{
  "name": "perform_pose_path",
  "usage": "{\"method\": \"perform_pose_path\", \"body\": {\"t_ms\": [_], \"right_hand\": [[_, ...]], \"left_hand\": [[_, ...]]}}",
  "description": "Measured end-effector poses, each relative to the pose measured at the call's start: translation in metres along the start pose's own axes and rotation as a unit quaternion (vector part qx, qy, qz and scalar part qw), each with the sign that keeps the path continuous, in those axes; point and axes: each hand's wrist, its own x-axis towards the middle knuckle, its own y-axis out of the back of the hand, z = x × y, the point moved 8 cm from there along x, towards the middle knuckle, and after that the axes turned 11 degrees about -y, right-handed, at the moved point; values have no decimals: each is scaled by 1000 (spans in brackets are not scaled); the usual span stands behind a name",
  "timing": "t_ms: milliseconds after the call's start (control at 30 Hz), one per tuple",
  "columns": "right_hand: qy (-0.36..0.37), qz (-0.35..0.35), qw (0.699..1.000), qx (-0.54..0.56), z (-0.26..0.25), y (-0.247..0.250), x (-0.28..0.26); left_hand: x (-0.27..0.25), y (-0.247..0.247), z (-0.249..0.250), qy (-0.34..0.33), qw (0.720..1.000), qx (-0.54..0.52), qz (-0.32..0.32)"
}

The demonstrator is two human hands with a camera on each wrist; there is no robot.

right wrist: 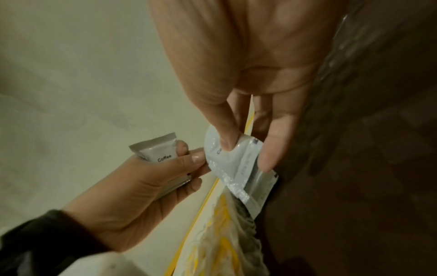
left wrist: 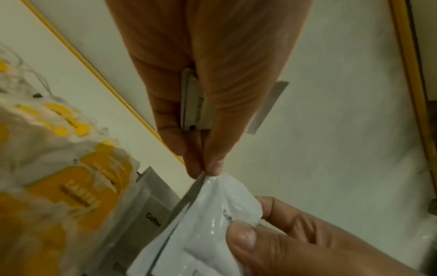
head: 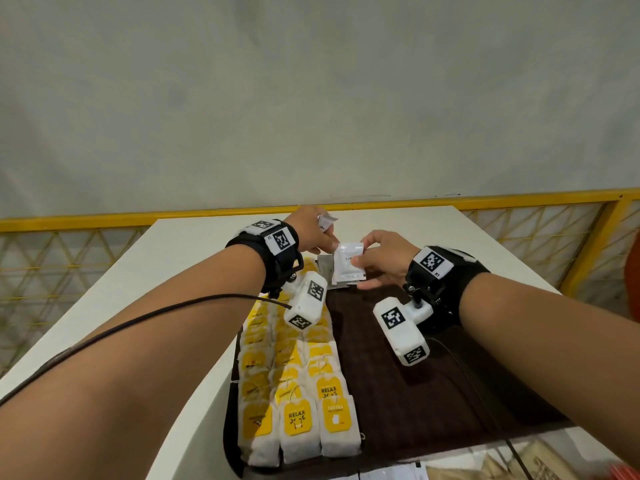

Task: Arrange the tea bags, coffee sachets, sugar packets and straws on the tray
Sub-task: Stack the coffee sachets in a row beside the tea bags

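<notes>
A white coffee sachet (head: 347,263) (left wrist: 212,214) (right wrist: 231,164) hangs over the far end of the dark brown tray (head: 415,393). My right hand (head: 360,263) (right wrist: 246,151) pinches it between thumb and fingers. My left hand (head: 327,245) (left wrist: 205,170) pinches its upper left corner and also holds a few more coffee sachets (head: 325,221) (left wrist: 196,104) (right wrist: 158,151) against its palm. Another sachet (head: 323,270) (left wrist: 146,205) lies flat on the tray just below. Yellow-tagged tea bags (head: 298,393) (left wrist: 59,168) fill the tray's left side in three rows.
The tray sits on a white table (head: 180,271) with a yellow mesh railing (head: 69,258) behind it. The tray's right half (head: 450,375) is bare dark liner. Paper items (head: 519,462) show at the bottom right edge. Black cables run along both forearms.
</notes>
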Motion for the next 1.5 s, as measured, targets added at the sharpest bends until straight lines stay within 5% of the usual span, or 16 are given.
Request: {"method": "perform_pose_path", "body": {"t_ms": [333,833,1200,1400,1500], "right_hand": [[-3,39,999,-29,20,-5,25],[6,52,994,-99,17,-14,25],[33,58,997,-44,17,-12,22],[61,72,991,-92,11,-10,17],[123,119,983,-70,-5,-3,5]], "left_hand": [[15,-10,-16,28,982,180,-58],[16,-5,-24,58,953,295,-39],[-2,15,-38,78,995,39,57],[-15,10,-34,76,986,-117,88],[-18,10,-19,20,988,-132,72]]}}
